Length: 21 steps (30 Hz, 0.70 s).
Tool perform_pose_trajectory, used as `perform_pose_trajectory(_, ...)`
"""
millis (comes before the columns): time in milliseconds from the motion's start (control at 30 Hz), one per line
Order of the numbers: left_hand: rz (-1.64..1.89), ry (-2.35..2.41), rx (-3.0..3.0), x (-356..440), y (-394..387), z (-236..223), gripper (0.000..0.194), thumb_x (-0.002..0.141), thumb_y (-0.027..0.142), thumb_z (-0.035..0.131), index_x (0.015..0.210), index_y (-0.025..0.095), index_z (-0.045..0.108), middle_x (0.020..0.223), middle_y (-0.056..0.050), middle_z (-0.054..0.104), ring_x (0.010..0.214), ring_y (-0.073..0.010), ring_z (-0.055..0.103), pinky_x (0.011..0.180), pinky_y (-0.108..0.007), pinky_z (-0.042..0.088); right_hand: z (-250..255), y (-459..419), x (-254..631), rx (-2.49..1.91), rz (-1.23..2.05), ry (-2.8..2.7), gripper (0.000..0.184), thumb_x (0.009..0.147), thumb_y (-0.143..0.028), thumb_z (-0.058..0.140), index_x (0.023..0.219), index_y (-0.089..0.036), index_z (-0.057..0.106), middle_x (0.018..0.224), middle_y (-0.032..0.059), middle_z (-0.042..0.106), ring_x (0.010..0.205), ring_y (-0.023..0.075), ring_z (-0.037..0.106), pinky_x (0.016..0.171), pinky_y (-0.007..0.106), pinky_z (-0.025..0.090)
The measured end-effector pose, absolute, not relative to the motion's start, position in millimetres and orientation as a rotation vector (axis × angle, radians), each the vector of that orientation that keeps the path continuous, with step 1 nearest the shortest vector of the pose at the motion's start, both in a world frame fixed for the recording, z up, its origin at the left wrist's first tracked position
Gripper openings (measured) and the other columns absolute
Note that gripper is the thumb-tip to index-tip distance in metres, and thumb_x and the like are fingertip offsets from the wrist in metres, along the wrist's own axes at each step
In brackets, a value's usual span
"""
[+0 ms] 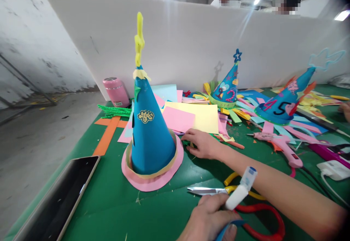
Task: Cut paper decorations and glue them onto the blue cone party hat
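Note:
A tall blue paper cone hat (151,139) with a pink brim and a yellow pipe-cleaner top stands on the green table (109,204). My right hand (203,144) reaches across to just right of the brim. Its fingers lie stretched out on the table at the edge of pink and yellow paper sheets (191,119). My left hand (207,221), at the bottom of the view, is closed around a white glue stick (240,190) with a blue cap, and a blue strip shows under its fingers. Scissors (207,190) with yellow and red handles lie between my hands.
Two more decorated blue hats (228,88) (284,102) stand at the back right among coloured paper strips. A pink glue gun (281,146), a dark tablet (60,197), a pink cylinder (116,91) and orange strips (108,135) lie around. A white partition (191,40) closes the back, with people behind it.

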<state>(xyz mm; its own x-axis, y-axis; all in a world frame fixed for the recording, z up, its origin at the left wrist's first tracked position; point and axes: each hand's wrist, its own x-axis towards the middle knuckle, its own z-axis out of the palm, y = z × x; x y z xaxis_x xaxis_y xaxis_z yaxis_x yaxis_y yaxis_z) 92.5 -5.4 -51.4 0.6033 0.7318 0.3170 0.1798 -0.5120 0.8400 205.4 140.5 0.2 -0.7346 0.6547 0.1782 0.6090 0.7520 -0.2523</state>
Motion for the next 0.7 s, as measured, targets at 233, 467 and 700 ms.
perform_pose_trajectory(233, 0.818, 0.693, 2.039, 88.0, -6.4, -44.7, 0.026, 0.083, 0.026, 0.046, 0.104, 0.025, 0.062, 0.111, -0.004, 0.057, 0.094, -0.0176, 0.055, 0.083, -0.024, 0.042, -2.1, 112.3, 233.5, -1.057, 0.267, -2.738, 0.026, 0.077, -0.013, 0.045, 0.099, -0.017, 0.058, 0.096, 0.0086, 0.057, 0.088, 0.0188, 0.053, 0.074, 0.029, 0.041)
perform_pose_trajectory(467, 0.804, 0.753, 2.088, 93.4, -4.0, -43.6, 0.022, 0.082, 0.028, 0.049, 0.098, 0.030, 0.063, 0.093, -0.001, 0.063, 0.081, -0.0149, 0.058, 0.073, -0.022, 0.046, 32.2, 81.0, 295.2, -1.308, 0.254, -2.784, 0.018, 0.077, -0.033, 0.052, 0.088, -0.023, 0.062, 0.088, 0.0049, 0.063, 0.084, 0.0213, 0.056, 0.072, 0.034, 0.039)
perform_pose_trajectory(700, 0.830, 0.694, 2.115, 87.6, -2.8, -38.8, 0.028, 0.079, 0.021, 0.053, 0.105, 0.030, 0.061, 0.102, 0.000, 0.062, 0.084, -0.0158, 0.055, 0.074, -0.023, 0.044, 8.6, 128.7, 241.5, -1.433, 0.128, -2.513, 0.022, 0.084, -0.023, 0.041, 0.100, -0.017, 0.055, 0.092, 0.0088, 0.061, 0.082, 0.0186, 0.056, 0.066, 0.028, 0.040)
